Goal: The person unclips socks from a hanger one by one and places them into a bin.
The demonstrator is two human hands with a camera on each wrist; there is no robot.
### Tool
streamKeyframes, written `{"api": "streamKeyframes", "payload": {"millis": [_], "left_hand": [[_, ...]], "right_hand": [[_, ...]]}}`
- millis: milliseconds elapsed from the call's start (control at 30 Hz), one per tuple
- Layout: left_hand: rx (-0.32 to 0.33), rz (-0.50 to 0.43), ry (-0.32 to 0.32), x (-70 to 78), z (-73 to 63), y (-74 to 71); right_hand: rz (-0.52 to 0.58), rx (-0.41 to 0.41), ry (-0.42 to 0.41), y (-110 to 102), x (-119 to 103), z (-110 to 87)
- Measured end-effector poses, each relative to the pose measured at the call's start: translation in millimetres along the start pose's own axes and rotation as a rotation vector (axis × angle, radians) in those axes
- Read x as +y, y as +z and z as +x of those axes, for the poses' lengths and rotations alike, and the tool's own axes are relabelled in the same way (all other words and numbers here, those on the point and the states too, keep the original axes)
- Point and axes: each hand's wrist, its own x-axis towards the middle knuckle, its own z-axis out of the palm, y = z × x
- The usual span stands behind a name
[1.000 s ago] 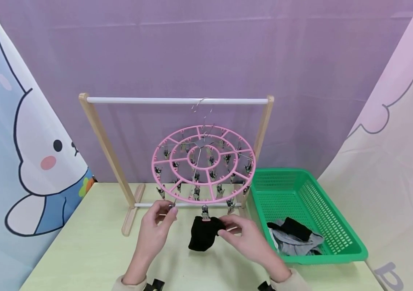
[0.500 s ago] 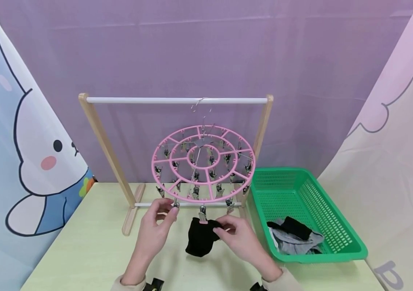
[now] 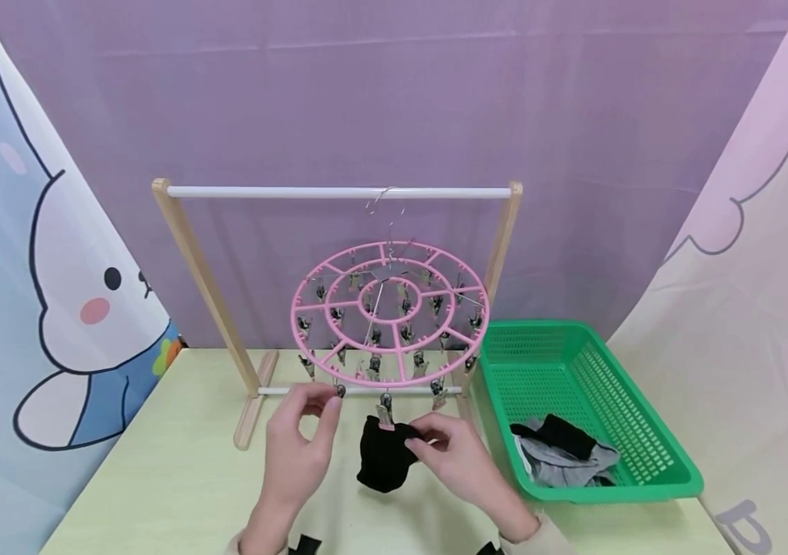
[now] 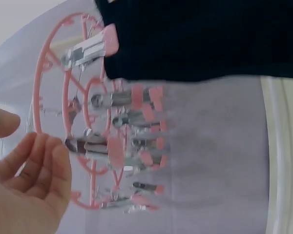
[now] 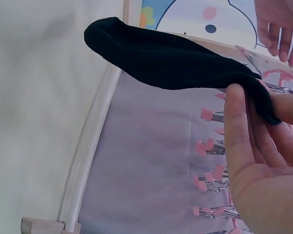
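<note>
A black sock (image 3: 385, 455) hangs from a pink-tipped metal clip (image 3: 385, 412) at the front of a round pink clip hanger (image 3: 399, 378). My right hand (image 3: 459, 459) pinches the sock's right upper corner between thumb and fingers, which the right wrist view shows closely. My left hand (image 3: 297, 447) is raised left of the sock, beside another front clip (image 4: 94, 146). In the left wrist view its thumb (image 4: 4, 123) and fingers stand apart, with nothing between them. That clip hangs just past the fingertips.
The hanger hooks over the white bar (image 3: 338, 192) of a wooden-sided rack (image 3: 207, 289). Several more clips hang below its rings. At the right is a green basket (image 3: 644, 416) with grey and black cloth items (image 3: 564, 451) in it. A purple curtain (image 3: 394, 100) stands behind.
My left hand has let go of the front-left clip, and its thumb and fingers have parted. My right hand has shifted slightly left, still holding the sock's corner.
</note>
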Motion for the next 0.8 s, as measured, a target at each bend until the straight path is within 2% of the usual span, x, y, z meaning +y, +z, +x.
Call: {"api": "streamKeyframes", "payload": {"millis": [67,167,333,500,633,800], "left_hand": [[-0.045,-0.019,0.006,1.6,-2.4,5.2],[-0.128,-0.03,-0.03,2.3,-5.7,13.4],[-0.245,-0.062,-0.181,1.6,-6.4,24.4],[-0.347,-0.197,-0.374,0.1,-3.1,29.4],[-0.391,-0.288,-0.452,-2.7,-0.6,30.6],[-0.409,-0.361,-0.478,-5.2,-0.3,31.1]], "right_hand": [[0.007,0.0,-0.002,1,-1,-0.5],[0.01,-0.008,0.01,1,-3,-0.7],[0.028,-0.029,0.045,1,-5,-0.5],[0.046,-0.033,0.051,3,-5,-1.3],[0.053,-0.03,0.039,5,-5,-2.3],[0.059,-0.027,0.037,6,-5,-2.8]]}}
